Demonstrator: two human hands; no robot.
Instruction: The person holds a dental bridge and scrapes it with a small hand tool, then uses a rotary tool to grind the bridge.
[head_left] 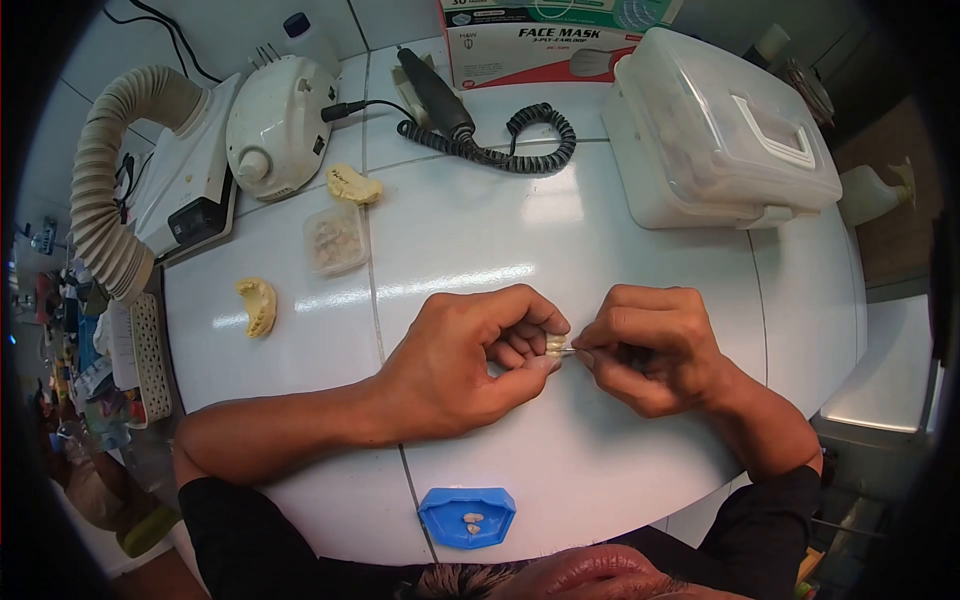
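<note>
My left hand [465, 352] pinches a small cream-coloured row of teeth [554, 343] between thumb and fingertips. My right hand [655, 345] is closed round a thin metal tool [568, 350], and its tip meets the tooth piece or lies right beside it. Fingers hide most of both items. Below the hands stands a blue faceted tray [496, 501] with a few small pale pieces [473, 519] in it. To the left lie a yellowish dental cast [258, 307] and a second cast [353, 186], next to a clear plastic box [318, 262] of small pale bits.
A black handpiece [435, 92] with a coiled cord rests at the back, near its white control unit [275, 130]. A ribbed hose [92, 190] arches at left. Behind stand a face mask box [540, 50] and a white lidded case [715, 130]. A perforated basket [152, 365] sits off the left edge.
</note>
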